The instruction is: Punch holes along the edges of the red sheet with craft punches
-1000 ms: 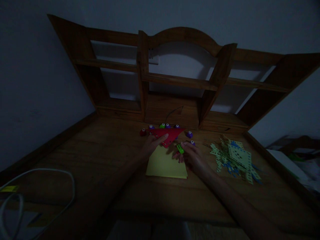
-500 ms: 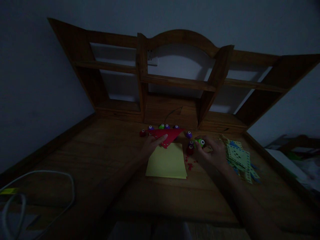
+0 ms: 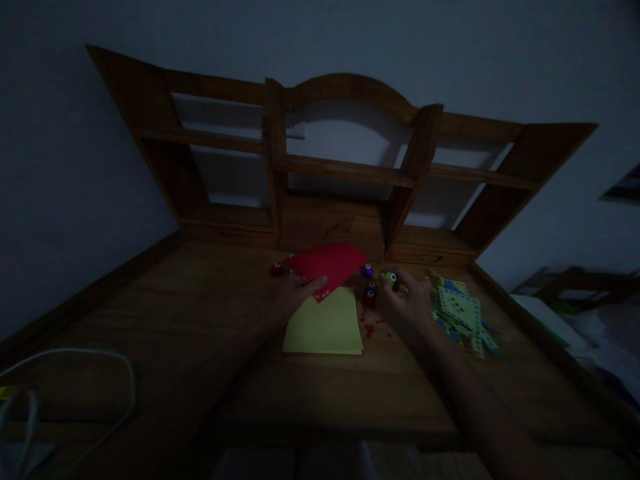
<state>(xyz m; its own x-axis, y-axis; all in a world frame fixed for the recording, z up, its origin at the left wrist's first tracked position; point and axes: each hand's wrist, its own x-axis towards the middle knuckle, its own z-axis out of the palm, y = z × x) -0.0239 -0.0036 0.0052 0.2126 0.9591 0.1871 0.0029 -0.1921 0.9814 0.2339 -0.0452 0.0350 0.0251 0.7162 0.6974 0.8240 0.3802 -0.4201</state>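
My left hand [image 3: 294, 295] pinches a sheet of red paper [image 3: 336, 264] by its near left edge, thumb on top. Small holes run along that edge, and the sheet is raised above a stack of yellow paper [image 3: 323, 331]. In my right hand [image 3: 414, 301] is a small green paper punch [image 3: 389, 279] with an eye-like white button, gripped between thumb and fingers, apart from the red sheet. A purple punch [image 3: 367, 269] and a red punch [image 3: 369, 299] stand just left of that hand. Another red punch [image 3: 277, 269] sits left of the sheet, which hides others behind it.
Tiny red paper cut-outs [image 3: 369, 331] lie right of the yellow stack. A pile of punched yellow, green and blue paper pieces [image 3: 460, 307] is at the right. The wooden shelf unit [image 3: 345, 168] rises behind the desk, and a white cable [image 3: 132, 383] loops at the left.
The red sheet now bows upward and shows more of its face, covering more of the punches behind it. The view has shifted slightly; both hands keep their holds.
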